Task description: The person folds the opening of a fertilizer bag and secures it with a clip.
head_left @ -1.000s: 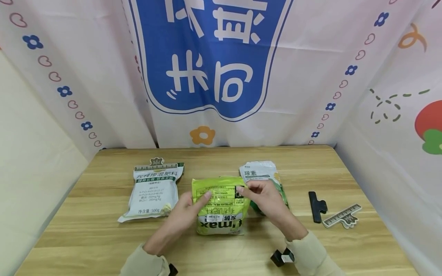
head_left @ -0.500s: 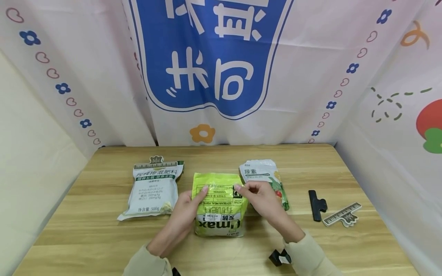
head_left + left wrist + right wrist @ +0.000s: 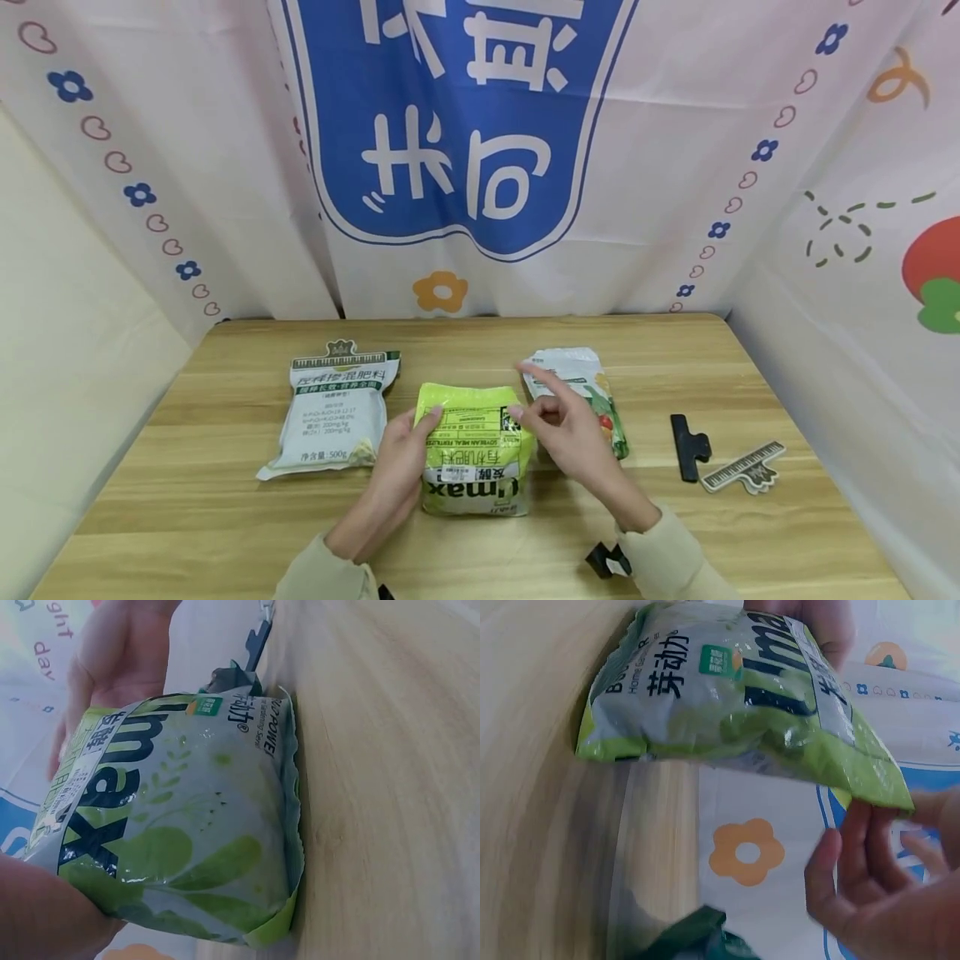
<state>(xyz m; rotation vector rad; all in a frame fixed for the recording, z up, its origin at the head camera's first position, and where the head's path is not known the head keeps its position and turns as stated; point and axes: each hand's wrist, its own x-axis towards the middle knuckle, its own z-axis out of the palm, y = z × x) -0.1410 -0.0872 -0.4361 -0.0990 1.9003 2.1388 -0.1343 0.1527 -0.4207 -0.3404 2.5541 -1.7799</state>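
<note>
A green and white fertilizer bag stands on the table, its printing upside down in the head view. My left hand grips the bag's left side, with the thumb on the face toward me. With thumb and curled fingers, my right hand pinches the upper right corner; its index finger points out past the bag. In the right wrist view the bag's green corner sits between the right fingers and thumb. The left wrist view shows the bag's sealed bottom edge along the tabletop.
To the left lies a white fertilizer bag with a keyboard-patterned clip across its top. A white and green bag lies behind my right hand. Further right are a black clip and another keyboard-patterned clip on the wooden table.
The bag's top edge rose, then dropped slightly, and the bag has shifted a little left. My right index finger has lifted off the bag and straightened. The left hand has kept its hold.
</note>
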